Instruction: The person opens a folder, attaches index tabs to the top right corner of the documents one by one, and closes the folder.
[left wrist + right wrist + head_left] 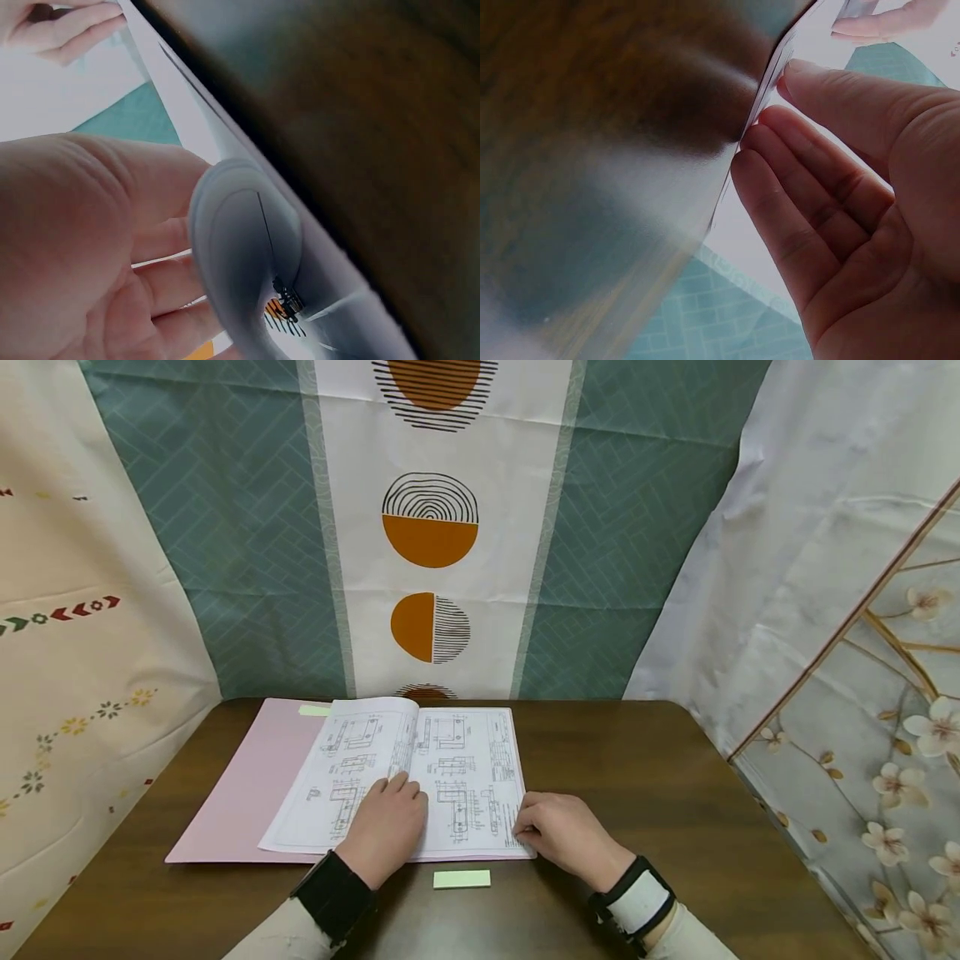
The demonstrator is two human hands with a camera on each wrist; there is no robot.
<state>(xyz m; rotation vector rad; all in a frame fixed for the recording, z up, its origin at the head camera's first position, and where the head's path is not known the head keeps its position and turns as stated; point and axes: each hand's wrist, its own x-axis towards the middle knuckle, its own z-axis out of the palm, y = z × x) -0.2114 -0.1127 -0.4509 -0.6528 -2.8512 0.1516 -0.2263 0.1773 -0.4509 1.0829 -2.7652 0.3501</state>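
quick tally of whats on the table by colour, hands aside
white booklet of drawings: 1
pink folder: 1
green sticky-note pads: 2, one near the hands, one at the folder's top edge
total: 4

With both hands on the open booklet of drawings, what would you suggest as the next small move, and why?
Probably lift the lower right corner of the right-hand page. The right hand has its fingertips at the page edge of the booklet, as the right wrist view shows, while the left hand rests flat near the spine, steadying it. The green sticky note lies unused on the table.
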